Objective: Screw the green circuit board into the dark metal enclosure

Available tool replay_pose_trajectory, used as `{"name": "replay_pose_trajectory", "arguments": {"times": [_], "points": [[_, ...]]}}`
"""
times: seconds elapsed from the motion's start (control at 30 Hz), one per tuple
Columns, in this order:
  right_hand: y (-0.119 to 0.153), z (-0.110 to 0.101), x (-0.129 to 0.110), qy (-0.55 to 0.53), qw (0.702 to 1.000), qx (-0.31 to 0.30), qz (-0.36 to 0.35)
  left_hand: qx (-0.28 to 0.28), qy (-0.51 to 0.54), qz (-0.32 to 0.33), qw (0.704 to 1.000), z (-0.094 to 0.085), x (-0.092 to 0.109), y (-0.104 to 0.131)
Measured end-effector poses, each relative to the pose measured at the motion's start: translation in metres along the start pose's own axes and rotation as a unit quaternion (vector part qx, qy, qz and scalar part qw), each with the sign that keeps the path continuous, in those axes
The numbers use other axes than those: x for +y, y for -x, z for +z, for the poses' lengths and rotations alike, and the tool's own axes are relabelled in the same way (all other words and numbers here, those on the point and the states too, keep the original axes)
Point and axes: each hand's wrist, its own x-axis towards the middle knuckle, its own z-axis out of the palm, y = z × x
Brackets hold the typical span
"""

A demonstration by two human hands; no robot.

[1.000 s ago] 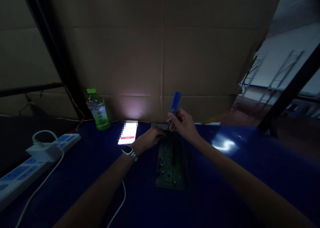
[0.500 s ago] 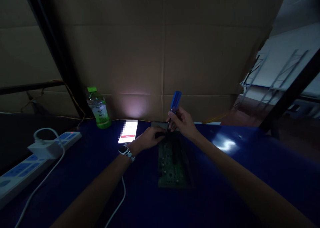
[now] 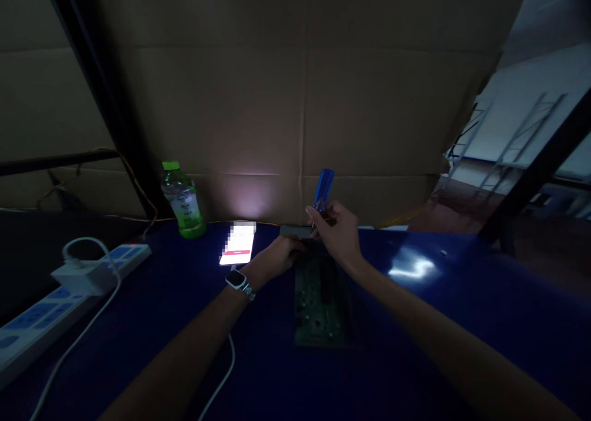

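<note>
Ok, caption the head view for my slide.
Right hand holds a blue-handled screwdriver upright over a green circuit board on a blue table; left hand rests at the board's far end.

Dim, phone-screen [image 3: 238, 245] glow, edge distortion

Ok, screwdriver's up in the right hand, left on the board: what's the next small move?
Probably lower the screwdriver tip onto the circuit board's far end: the right hand holds it upright there and the left hand steadies that end.

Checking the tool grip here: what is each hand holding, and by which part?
The right hand grips the screwdriver low on its blue handle. The left hand rests on the circuit board's far end; a grasp cannot be told.
</note>
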Motion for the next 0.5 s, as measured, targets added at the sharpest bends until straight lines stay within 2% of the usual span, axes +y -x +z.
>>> {"name": "replay_pose_trajectory", "arguments": {"times": [0.13,0.3,0.5], "points": [[0.0009,-0.0007,0.0002,0.029,0.999,-0.003,-0.037,-0.004,0.004,0.027,1.000,0.0011,-0.0036,-0.0006],[0.0006,-0.0023,0.0009,0.048,0.998,-0.013,-0.041,-0.008,0.004,0.036,0.999,0.0019,-0.0073,-0.0027],[-0.0043,-0.0082,0.0063,-0.006,0.996,-0.091,-0.022,0.009,0.054,0.016,0.998,0.0009,0.0020,-0.0037]]}}
